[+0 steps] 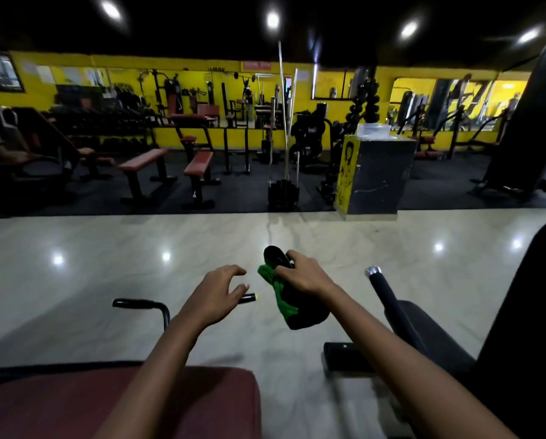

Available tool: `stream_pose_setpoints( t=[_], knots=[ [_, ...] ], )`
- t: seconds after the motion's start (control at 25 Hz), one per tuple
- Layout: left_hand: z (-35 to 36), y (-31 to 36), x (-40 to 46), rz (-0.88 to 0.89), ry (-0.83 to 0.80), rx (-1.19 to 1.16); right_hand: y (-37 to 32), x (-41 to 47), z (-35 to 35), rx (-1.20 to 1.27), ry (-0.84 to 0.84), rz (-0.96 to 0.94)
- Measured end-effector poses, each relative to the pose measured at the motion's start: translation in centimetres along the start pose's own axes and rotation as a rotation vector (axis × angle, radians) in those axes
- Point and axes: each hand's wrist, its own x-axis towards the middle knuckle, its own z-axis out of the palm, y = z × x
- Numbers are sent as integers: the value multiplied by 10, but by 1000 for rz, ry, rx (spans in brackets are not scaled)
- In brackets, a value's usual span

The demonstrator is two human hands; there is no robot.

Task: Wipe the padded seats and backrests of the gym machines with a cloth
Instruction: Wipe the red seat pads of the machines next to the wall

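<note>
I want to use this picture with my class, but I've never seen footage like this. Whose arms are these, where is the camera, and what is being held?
There is no robot here. The single picture comes from a wide-angle camera worn on a person's head, looking forward and down, so the two arms reaching out from the bottom edge are the wearer's own.

The right hand grips a green and black cloth, bunched up and held in the air. The left hand holds nothing; its fingers are spread and loosely curved beside the cloth.

Low at the left is a dark red padded seat, the kind of pad to be wiped. A black padded machine stands at the right. Beyond the pale shiny floor are more benches and a yellow wall with mirrors.
</note>
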Motion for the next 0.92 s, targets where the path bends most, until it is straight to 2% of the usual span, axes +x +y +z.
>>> stream_pose_setpoints(
  t=[0.56,0.92],
  knots=[
    [21,-9,65,-107,64,-1,32,95,-25,-52,-35,-39],
    [-4,-74,100,-185,106,41,-12,173,14,-66,-91,-99]
  ],
)
